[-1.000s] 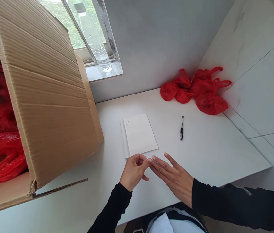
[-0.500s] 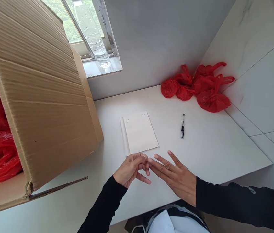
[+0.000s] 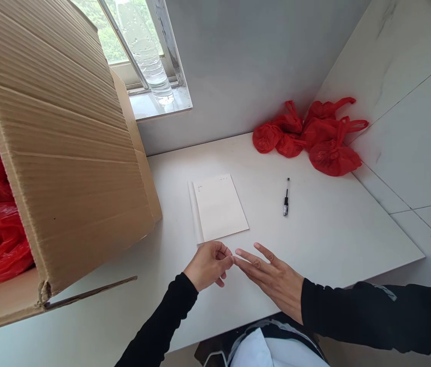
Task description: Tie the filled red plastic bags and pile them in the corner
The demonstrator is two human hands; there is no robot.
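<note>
My left hand (image 3: 211,265) is closed in a pinch, its thumb and fingertips meeting right at the fingertips of my right hand. Whatever lies between them, if anything, is too small to make out. My right hand (image 3: 272,278) is open, palm down, with the fingers stretched and spread toward the left one. Both hands hover over the front part of the white table (image 3: 326,234). Just beyond them lies a notepad (image 3: 223,209), opened to a blank-looking page with small marks along the top. A black-capped pen (image 3: 286,199) rests to its right.
At the left stands a large cardboard box (image 3: 74,168) with red plastic bags (image 3: 1,239) inside. Several knotted red bags (image 3: 333,153) sit in the far right corner. A clear water bottle (image 3: 150,66) stands on the window sill (image 3: 179,99).
The fingers of my left hand have curled in more and the hand has turned slightly. My right hand has shifted a little to the left.
</note>
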